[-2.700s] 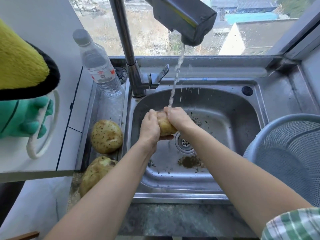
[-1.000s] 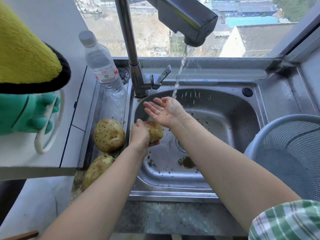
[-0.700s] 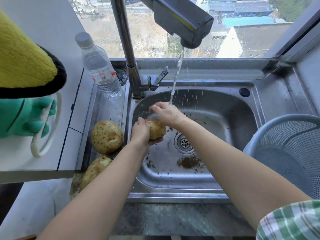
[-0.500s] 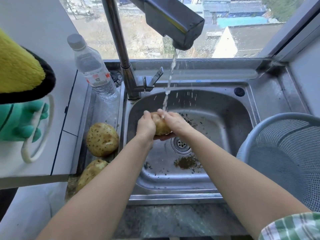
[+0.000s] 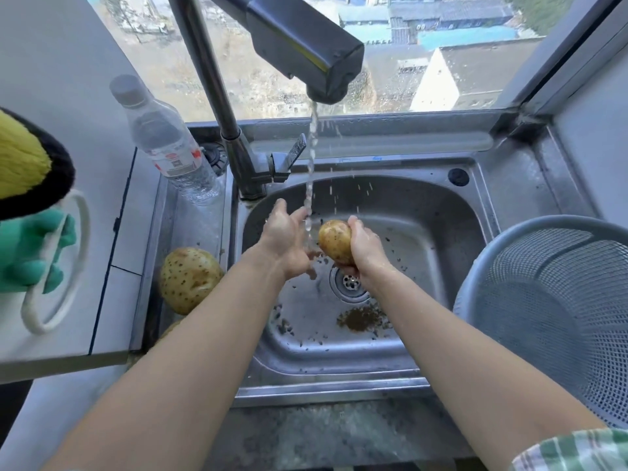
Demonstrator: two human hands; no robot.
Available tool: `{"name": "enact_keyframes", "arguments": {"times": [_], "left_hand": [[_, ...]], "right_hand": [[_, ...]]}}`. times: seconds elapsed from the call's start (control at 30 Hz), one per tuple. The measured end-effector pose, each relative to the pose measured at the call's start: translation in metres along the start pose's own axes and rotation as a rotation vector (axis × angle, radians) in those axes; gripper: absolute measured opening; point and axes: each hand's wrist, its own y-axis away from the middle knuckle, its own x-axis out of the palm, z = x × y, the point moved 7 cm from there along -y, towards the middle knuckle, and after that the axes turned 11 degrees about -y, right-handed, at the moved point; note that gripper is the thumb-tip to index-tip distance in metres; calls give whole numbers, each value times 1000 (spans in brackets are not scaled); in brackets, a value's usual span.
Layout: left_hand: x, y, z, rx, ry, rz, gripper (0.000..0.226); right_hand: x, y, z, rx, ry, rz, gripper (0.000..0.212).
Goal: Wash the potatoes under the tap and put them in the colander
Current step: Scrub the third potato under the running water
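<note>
Far left, against the white wall: a yellow-and-black plush shape (image 5: pixel 23 164) above a green toy hand (image 5: pixel 30 256) with a white loop (image 5: pixel 54 266). Next, on the steel surface (image 5: pixel 200 229) left of the basin: a clear plastic bottle (image 5: pixel 166 144) with a grey cap at the back, and nearer, an unwashed speckled potato (image 5: pixel 188 278) just beside the sink rim. Below that, only a sliver of another potato (image 5: pixel 169 330), mostly hidden behind the left forearm. Over the sink (image 5: pixel 424 215), a dark tap (image 5: pixel 306 45) with a thin stream of water (image 5: pixel 311 164) falling between the two hands. Left hand (image 5: pixel 285 239) up at the stream, fingers (image 5: pixel 299 214) loosely straight with nothing in them, water running down right beside them. Just right of the stream, the held potato (image 5: pixel 334 241), upright above the drain (image 5: pixel 350 283). Gripped from the right and from underneath by the right hand (image 5: pixel 365 249), thumb on top and fingers curled round it. Dark specks and a brown patch of grit (image 5: pixel 362 317) on the basin floor. Far right: a grey mesh colander (image 5: pixel 550 317) beside the sink, its rim overlapping the sink's right edge. In the bottom right corner, a green plaid sleeve (image 5: pixel 571 450).
</note>
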Motion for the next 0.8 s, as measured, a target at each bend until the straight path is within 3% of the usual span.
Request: {"name": "enact_keyframes", "arguments": {"times": [0.13,0.23,0.3,0.37,0.43,0.5,0.63,0.73,0.8], "left_hand": [[-11,1,4,119,-346,-156,37],[-26,-3,1,237,-157,-317,16],[-36,-2,3,211,12,-394,22],[-41,-3,5,209,-26,-434,33],[-36,-2,4,316,-119,-369,27],[-29,3,3,439,-202,-284,28],[-39,-5,7,422,-174,-420,44],[-52,-10,17,269,-105,-557,57],[-51,-10,23,231,-87,-512,57]], "right_hand": [[30,12,3,73,79,186,53],[50,21,8,-45,150,308,54],[56,25,11,-145,210,322,58],[53,26,15,-178,247,264,56],[46,22,14,-86,212,204,52],[43,20,10,-17,223,189,61],[50,27,18,-256,386,223,73],[57,38,27,-496,485,245,51],[57,39,29,-513,332,250,34]]}}
